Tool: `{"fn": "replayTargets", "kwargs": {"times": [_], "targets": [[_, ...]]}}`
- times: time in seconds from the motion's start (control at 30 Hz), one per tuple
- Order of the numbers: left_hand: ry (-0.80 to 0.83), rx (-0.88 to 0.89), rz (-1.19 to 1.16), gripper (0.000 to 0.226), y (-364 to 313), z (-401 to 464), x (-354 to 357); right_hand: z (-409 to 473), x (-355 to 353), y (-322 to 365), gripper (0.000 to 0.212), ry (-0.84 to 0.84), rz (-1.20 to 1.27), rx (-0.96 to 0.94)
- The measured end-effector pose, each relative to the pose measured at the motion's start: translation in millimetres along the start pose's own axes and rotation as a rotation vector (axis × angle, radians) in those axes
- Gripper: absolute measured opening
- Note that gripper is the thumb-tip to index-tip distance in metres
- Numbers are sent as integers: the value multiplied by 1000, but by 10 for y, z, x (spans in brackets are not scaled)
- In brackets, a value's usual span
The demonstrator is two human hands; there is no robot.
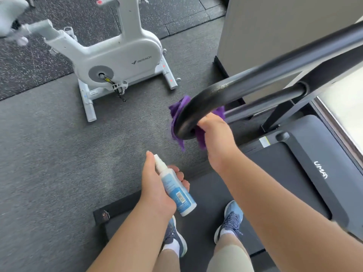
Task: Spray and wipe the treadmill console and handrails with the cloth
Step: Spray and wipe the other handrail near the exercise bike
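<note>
A black treadmill handrail (255,77) curves round at its near end in the middle of the view. A purple cloth (177,110) is wrapped under that curved end, and my right hand (216,132) grips it against the rail from below. My left hand (157,185) holds a white and blue spray bottle (176,189) lower down, its nozzle tilted up towards the rail's end, with a gap between them. The console is out of view.
A white exercise bike (117,57) stands on the dark rubber floor to the left. The treadmill deck (306,173) runs to the right, beside a grey pillar (275,32) and a bright window edge. My two blue shoes (231,218) stand on a dark mat.
</note>
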State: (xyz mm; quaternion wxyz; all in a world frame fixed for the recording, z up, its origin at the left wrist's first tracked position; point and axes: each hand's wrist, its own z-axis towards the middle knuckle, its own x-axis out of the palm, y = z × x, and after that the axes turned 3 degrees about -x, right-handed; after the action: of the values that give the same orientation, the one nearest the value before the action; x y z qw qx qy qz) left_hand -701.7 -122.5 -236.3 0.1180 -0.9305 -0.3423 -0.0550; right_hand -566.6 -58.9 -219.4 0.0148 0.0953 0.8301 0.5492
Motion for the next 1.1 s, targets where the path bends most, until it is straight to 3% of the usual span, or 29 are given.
{"fn": "replayTargets", "kwargs": {"times": [0.07,0.13,0.27,0.4,0.6,0.77,0.87,0.93,1.0,1.03,1.1], "targets": [[11,14,-10,71,-42,-54,-49,-86,-69,153,42,64,516,175],[20,15,4,71,-55,-104,-71,-172,-230,306,45,117,842,173],[26,14,0,73,-28,-157,-86,-288,-390,354,58,154,1112,129],[43,6,-6,74,-63,-188,-167,-261,-483,316,73,78,1295,89],[11,15,-13,75,9,-184,-213,69,-215,433,72,95,1056,50],[-13,-7,3,74,152,-143,-112,-46,-40,267,56,-68,869,61],[-29,-11,35,72,188,-129,-20,-118,16,83,24,-131,625,15],[-25,-15,50,72,188,-110,36,-154,6,1,16,-93,496,37],[-11,-11,61,74,179,-78,83,-186,-87,25,11,-84,562,87],[-6,-8,63,75,174,-61,109,-170,-161,71,20,-121,629,141],[-1,-2,60,76,161,-28,144,-74,-428,176,27,-294,758,260]]}}
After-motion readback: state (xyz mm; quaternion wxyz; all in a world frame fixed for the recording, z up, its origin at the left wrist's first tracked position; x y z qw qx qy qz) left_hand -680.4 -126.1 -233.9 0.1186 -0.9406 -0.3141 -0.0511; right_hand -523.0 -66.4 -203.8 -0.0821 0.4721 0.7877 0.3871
